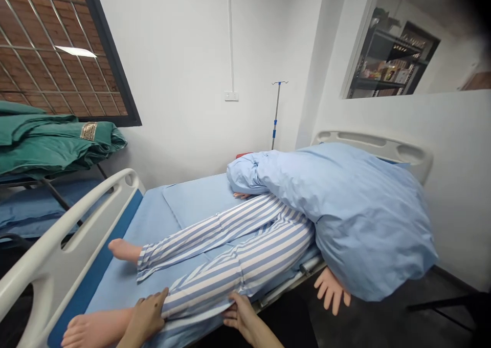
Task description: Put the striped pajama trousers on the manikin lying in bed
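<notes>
A manikin in blue-and-white striped trousers (213, 286) lies on the bed, its bare foot (90, 330) at the lower left. My left hand (148, 314) is closed around the near trouser leg by the cuff, above the ankle. Further up that leg, near the knee, my right hand (241, 314) pinches the trouser cloth at its outer edge, thumb on top and fingers beneath. The other leg lies stretched out, its foot (125, 249) bare. A light blue quilt (345, 199) covers the manikin's upper body, and a manikin hand (333, 289) hangs out below it.
The bed has a pale footboard (115, 194) at left and a headboard (414, 156) at right. A metal side rail (284, 285) runs along the near edge. Behind stands a drip pole (275, 117). Folded green cloth (49, 143) lies at left under a barred window.
</notes>
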`<state>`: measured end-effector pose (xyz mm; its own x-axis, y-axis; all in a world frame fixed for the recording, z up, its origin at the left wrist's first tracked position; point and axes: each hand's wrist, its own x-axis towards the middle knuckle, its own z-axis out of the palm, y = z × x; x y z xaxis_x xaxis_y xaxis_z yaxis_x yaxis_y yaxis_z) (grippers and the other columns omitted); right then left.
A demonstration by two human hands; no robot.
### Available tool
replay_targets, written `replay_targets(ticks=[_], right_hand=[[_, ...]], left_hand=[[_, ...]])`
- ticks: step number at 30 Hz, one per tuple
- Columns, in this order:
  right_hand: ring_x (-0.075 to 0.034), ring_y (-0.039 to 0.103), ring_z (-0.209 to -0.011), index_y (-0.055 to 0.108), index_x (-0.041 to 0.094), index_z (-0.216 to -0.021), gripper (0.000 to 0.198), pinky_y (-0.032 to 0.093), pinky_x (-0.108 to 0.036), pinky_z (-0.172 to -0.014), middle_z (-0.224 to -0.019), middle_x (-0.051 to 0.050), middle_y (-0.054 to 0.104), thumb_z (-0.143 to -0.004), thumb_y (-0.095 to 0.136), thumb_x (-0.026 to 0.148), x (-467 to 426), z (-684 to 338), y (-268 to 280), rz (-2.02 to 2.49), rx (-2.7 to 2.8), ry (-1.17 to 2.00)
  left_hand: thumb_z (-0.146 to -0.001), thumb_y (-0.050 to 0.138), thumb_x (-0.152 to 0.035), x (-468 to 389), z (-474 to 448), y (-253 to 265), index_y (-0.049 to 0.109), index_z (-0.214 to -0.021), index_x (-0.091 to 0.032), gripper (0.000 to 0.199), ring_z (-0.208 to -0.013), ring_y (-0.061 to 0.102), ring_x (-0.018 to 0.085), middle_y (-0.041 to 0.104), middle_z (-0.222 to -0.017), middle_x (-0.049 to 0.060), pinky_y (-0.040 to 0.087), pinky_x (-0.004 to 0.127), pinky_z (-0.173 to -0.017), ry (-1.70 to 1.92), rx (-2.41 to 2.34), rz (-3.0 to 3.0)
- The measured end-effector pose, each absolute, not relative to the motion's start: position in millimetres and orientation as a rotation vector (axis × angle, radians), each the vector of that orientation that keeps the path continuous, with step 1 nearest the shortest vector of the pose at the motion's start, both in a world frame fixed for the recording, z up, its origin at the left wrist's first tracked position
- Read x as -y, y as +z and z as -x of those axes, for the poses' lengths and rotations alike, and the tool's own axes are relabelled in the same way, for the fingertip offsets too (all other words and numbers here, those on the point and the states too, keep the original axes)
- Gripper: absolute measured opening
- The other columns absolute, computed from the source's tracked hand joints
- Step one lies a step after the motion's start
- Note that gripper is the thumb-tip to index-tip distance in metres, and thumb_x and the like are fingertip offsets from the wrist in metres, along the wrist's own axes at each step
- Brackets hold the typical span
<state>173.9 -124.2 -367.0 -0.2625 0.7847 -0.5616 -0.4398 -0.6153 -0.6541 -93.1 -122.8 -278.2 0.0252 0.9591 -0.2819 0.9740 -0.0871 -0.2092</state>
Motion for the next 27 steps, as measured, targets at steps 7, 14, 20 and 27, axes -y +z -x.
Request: replay_targets(ticks=[7,14,20,27], right_hand=[[-0.011,0.057,-0.053,0.046,0.017,-0.081,0.022,0.035,-0.018,-0.042,-0.071,-0.005,0.061,-0.062,0.047,0.028,167,-163,-373,1.371,0.781,1.957],[-0.011,0.054,-0.056,0.049,0.016,-0.083,0.022,0.034,-0.019,-0.045,-0.068,-0.002,0.06,-0.061,0.047,0.021,178,-127,-334,1.266,1.277,1.853],[-0.012,0.053,-0.067,0.047,0.018,-0.096,0.029,0.039,-0.024,-0.062,-0.076,-0.001,0.058,-0.068,0.046,0.021,145,-103,-274,1.113,1.71,1.324],[-0.018,0.049,-0.086,0.043,0.018,-0.107,0.037,0.035,-0.029,-0.076,-0.09,-0.005,0.056,-0.07,0.044,0.022,103,-37,-260,1.14,2.228,0.749]], left_hand=[[-0.064,0.036,-0.011,127,91,-285,0.041,-0.117,-0.017,0.053,-0.097,0.048,0.02,0.053,-0.109,0.01,0.031,0.035,-0.08,-0.37,-2.179,-2.211],[-0.066,0.037,-0.012,136,90,-286,0.044,-0.113,-0.015,0.048,-0.091,0.049,0.022,0.055,-0.1,0.012,0.029,0.034,-0.077,-0.217,-2.243,-2.217],[-0.07,0.036,-0.013,143,87,-286,0.044,-0.113,-0.014,0.043,-0.091,0.048,0.023,0.054,-0.099,0.014,0.027,0.036,-0.077,-0.101,-2.271,-2.205],[-0.07,0.035,-0.01,147,85,-289,0.047,-0.111,-0.013,0.043,-0.089,0.047,0.023,0.053,-0.095,0.014,0.026,0.038,-0.081,0.016,-2.33,-2.149]])
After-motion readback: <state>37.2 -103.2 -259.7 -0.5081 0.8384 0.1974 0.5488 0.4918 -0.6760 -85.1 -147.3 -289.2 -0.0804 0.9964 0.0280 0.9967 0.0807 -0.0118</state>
